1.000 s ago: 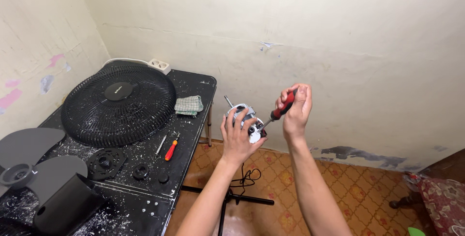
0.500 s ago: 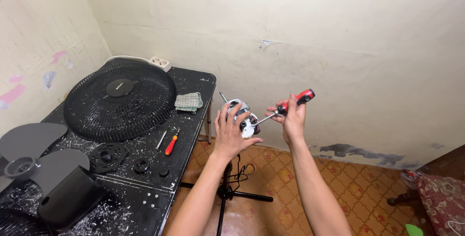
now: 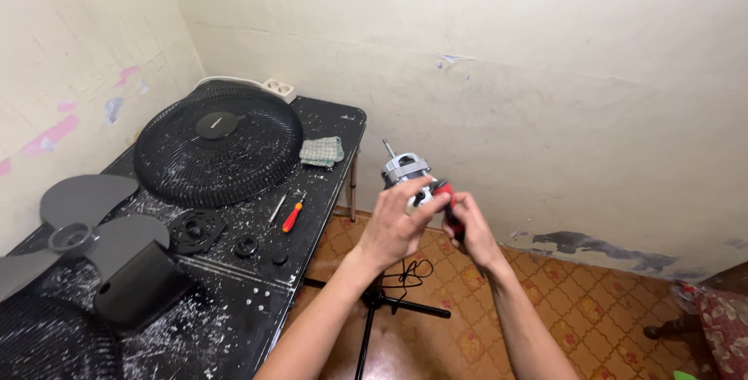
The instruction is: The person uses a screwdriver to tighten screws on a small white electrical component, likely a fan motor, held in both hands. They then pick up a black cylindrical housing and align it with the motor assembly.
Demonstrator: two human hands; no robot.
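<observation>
Motor (image 3: 405,169) gripped by left hand (image 3: 399,220); right hand (image 3: 467,228) mostly hides its red-handled screwdriver (image 3: 447,193).

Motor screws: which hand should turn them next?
Probably the right hand: it already grips the red screwdriver against the motor. The left hand is busy holding the motor.

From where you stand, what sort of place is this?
Probably a corner of a home used for fixing a fan: a paint-spattered black table holds a fan grille and fan blades, and the floor is tiled.
</observation>
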